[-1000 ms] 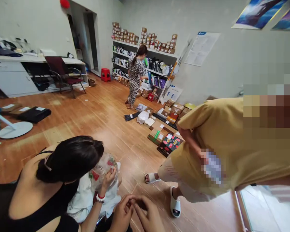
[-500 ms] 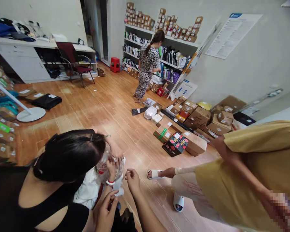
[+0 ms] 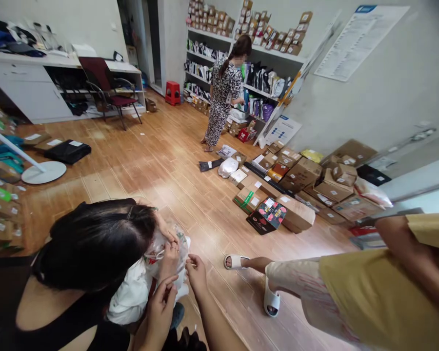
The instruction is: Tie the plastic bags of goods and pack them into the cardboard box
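My left hand (image 3: 161, 304) is at the lower middle with fingers curled and the thumb drawn in towards them; anything inside it is too small to tell. My right hand (image 3: 196, 274) is raised to its right, thumb and fingertips pinched together. A tiny pale thing may show at those fingertips, but I cannot make it out. Just beyond them is a clear plastic bag (image 3: 183, 239) with some red showing. The hands of a person in black (image 3: 170, 253), seated close on my left, are at this bag. White cloth or plastic (image 3: 129, 297) bunches beside that person.
Cardboard boxes (image 3: 298, 212) and parcels lie along the right-hand floor. A person in a yellow top (image 3: 373, 282) stands close on the right. Another person (image 3: 225, 92) stands by loaded shelves (image 3: 208, 32). A white stand base (image 3: 44, 171), desk and chair (image 3: 106, 83) are left.
My right hand has shifted slightly left towards the bag, still pinched. The person in yellow has moved right, uncovering more boxes. The seated person's hands have come closer together, and that person's head has shifted slightly left.
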The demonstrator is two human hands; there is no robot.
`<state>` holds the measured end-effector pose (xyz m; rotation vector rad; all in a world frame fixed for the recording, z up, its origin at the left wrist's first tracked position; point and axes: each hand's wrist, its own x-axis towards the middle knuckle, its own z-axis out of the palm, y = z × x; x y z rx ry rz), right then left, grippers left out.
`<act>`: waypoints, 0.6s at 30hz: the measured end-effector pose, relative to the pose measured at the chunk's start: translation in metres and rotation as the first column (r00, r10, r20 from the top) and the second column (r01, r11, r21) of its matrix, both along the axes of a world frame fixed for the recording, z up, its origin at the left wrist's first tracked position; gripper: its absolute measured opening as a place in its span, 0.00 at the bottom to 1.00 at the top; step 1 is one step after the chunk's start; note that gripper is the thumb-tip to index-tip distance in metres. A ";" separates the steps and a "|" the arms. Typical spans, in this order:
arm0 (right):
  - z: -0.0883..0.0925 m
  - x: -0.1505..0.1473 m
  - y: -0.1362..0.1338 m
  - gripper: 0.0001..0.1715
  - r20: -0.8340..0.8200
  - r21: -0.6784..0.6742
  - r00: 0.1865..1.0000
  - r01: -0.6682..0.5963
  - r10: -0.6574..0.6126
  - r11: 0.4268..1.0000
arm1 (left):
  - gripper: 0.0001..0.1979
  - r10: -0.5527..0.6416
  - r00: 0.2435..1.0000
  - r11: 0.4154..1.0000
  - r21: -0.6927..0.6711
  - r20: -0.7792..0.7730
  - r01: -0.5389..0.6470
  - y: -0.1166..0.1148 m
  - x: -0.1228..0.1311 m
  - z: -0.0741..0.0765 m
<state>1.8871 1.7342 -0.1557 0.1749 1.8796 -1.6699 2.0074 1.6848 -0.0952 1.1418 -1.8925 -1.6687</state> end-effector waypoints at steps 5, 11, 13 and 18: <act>-0.006 0.002 0.003 0.18 0.055 -0.020 0.997 0.051 -0.049 0.999 | 0.26 -0.042 0.999 0.996 0.081 -0.019 0.043 0.001 0.001 0.000; -0.008 0.003 0.002 0.20 0.148 -0.040 0.983 0.115 -0.107 0.993 | 0.24 -0.087 0.996 0.992 0.093 -0.035 0.090 -0.003 -0.002 -0.010; -0.009 0.001 -0.002 0.20 0.186 -0.051 0.976 0.125 -0.114 0.991 | 0.24 -0.078 0.996 0.995 0.065 -0.044 0.081 -0.003 -0.007 -0.014; -0.014 -0.007 -0.014 0.19 0.288 -0.078 0.950 0.151 -0.123 0.985 | 0.23 -0.058 0.994 0.998 0.030 -0.090 0.061 0.002 -0.021 -0.005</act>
